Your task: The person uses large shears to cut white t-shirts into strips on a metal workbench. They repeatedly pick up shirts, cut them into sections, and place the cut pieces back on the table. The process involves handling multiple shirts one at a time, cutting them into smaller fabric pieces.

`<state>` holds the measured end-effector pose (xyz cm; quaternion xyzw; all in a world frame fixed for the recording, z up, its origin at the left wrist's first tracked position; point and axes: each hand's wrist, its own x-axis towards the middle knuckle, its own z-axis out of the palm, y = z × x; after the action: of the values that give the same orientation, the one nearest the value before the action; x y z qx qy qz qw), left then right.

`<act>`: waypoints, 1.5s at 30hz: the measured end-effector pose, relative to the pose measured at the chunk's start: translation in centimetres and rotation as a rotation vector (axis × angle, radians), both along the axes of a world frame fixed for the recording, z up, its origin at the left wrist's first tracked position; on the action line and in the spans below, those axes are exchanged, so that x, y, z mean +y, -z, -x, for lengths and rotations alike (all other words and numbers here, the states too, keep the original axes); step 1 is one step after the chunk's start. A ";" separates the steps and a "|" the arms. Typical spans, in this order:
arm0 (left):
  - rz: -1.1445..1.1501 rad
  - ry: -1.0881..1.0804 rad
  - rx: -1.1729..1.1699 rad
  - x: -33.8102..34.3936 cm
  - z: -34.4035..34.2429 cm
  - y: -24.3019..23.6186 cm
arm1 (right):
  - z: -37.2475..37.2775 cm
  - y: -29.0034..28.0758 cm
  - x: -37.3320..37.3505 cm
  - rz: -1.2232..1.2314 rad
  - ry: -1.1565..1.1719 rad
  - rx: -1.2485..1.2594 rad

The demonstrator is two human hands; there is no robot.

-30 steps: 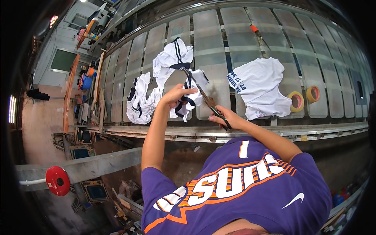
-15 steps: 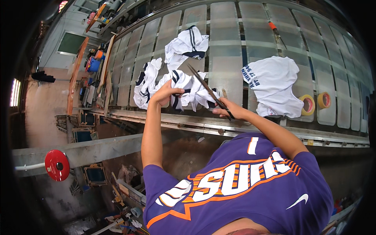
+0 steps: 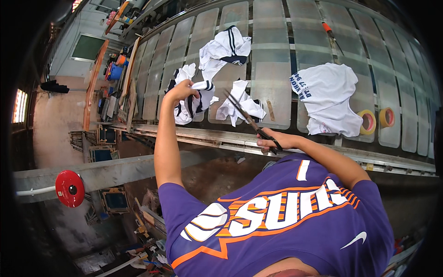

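Note:
My left hand (image 3: 183, 91) grips a white garment piece with navy bands (image 3: 201, 90), lifted over a heap of similar cloth (image 3: 183, 114) at the table's left. My right hand (image 3: 282, 141) holds long dark scissors (image 3: 244, 112) near the front rail, blades apart and angled up-left over loose white scraps (image 3: 239, 104). A white and navy garment (image 3: 221, 48) lies farther back. To the right, a white shirt with blue lettering (image 3: 330, 94) lies flat on the table's pale panels (image 3: 270, 32).
Two yellow tape rolls (image 3: 367, 122) (image 3: 386, 117) and an orange-handled tool (image 3: 328, 28) lie on the table. Wooden boards (image 3: 94, 83) stand at the left. A red disc on a pipe (image 3: 70, 188) and a metal beam (image 3: 120, 168) are at lower left.
My left hand has moved left and up, carrying banded cloth away from the scissors and the middle scraps, which now lie separately. The whole view has shifted slightly.

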<state>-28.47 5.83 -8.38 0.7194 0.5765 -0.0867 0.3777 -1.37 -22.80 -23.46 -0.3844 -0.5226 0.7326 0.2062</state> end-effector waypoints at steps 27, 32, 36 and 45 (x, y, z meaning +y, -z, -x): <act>0.079 0.014 -0.635 -7.9 -7.4 -0.2 | 1.3 -5.4 2.2 0.035 0.128 0.313; 0.000 -0.009 -0.725 -10.2 -6.9 0.7 | 1.1 -5.2 2.2 -0.066 0.135 0.323; -0.112 -0.284 -0.825 -10.8 -5.7 3.5 | 1.6 -5.3 1.7 -0.091 0.123 0.286; -0.222 -0.366 -1.076 -13.8 -5.6 6.5 | 1.6 -5.6 1.2 0.032 0.146 0.203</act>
<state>-22.91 -7.95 -14.84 0.5862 0.4242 0.4190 0.5486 -2.94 -21.62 -17.84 -0.3483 -0.4580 0.7590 0.3048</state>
